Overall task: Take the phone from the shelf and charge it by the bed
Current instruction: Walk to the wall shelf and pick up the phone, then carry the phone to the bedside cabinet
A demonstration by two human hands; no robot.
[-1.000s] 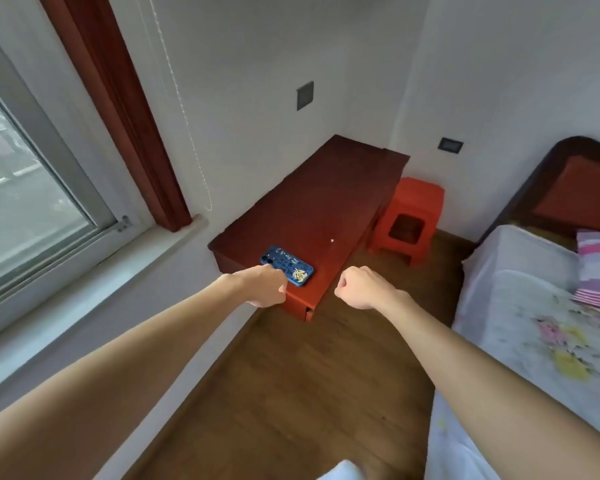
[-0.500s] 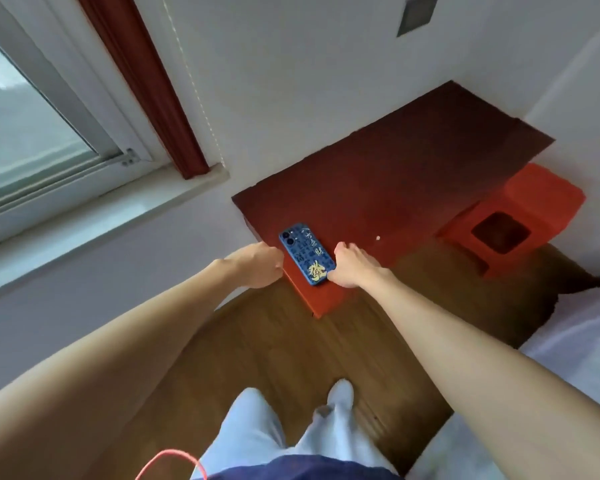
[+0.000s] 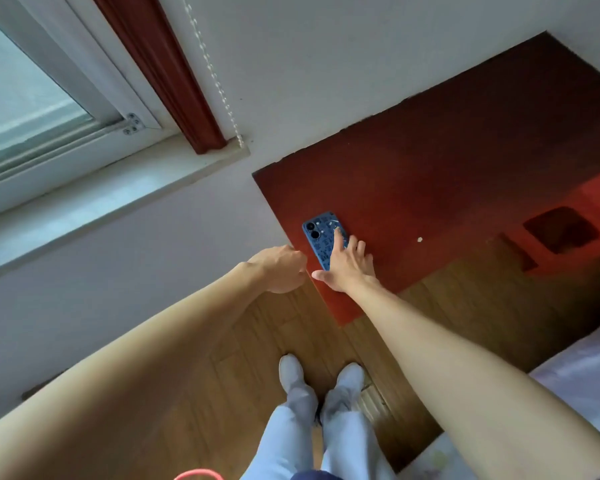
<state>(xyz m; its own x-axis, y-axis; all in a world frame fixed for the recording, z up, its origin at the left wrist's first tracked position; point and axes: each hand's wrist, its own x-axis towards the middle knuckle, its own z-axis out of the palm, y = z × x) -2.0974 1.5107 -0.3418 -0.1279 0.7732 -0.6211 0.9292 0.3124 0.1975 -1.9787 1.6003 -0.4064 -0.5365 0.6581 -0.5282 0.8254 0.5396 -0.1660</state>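
A phone [image 3: 318, 233] in a blue patterned case lies back-up near the left front corner of the dark red shelf [image 3: 447, 161]. My right hand [image 3: 347, 268] rests flat on its lower half, fingers spread over the case and thumb out to the left; the phone still lies on the wood. My left hand [image 3: 280, 271] is curled into a loose fist just off the shelf's left edge, a short way from the phone, with nothing in it. The lower end of the phone is hidden under my right fingers.
A window with a white sill [image 3: 84, 202] and a red curtain [image 3: 160, 71] is at the left. A red plastic stool [image 3: 561, 230] stands right of the shelf. The bed's white edge [image 3: 582, 368] shows at lower right. My feet [image 3: 323, 379] stand on the wooden floor.
The view has moved closer and tilted down. My right hand has gone from a fist beside the phone to lying spread on top of it. My left fist stays at the shelf's edge.
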